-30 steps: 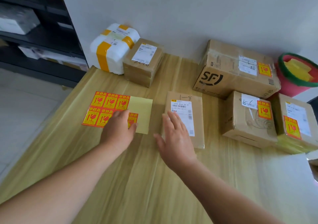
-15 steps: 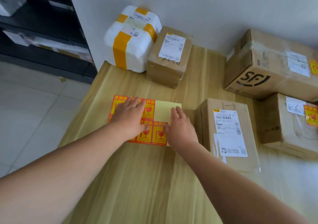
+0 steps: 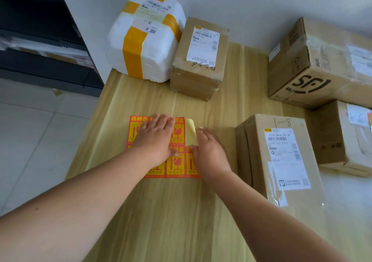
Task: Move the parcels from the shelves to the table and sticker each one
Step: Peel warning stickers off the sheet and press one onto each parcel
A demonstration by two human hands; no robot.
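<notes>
A sheet of red-and-yellow fragile stickers (image 3: 175, 165) lies flat on the wooden table (image 3: 181, 211). My left hand (image 3: 156, 139) presses flat on the sheet, fingers spread. My right hand (image 3: 209, 153) rests on the sheet's right part, its thumb at a sticker's edge; the bare yellow backing (image 3: 191, 129) curls up beside its fingers. Whether a sticker is lifted is hidden. To the right lies a brown parcel marked 1-8 (image 3: 281, 161) with a white shipping label and no red sticker visible.
A white foam parcel with yellow tape (image 3: 147, 36) and a small brown box (image 3: 199, 58) stand at the wall. A large SF carton (image 3: 322, 64) and another brown box (image 3: 346, 137) sit at the right. Dark shelves (image 3: 40, 40) with parcels stand left, over tiled floor.
My right hand has moved from the 1-8 parcel over to the sticker sheet. The left hand stayed pressed on the sheet. The view has shifted left and closer.
</notes>
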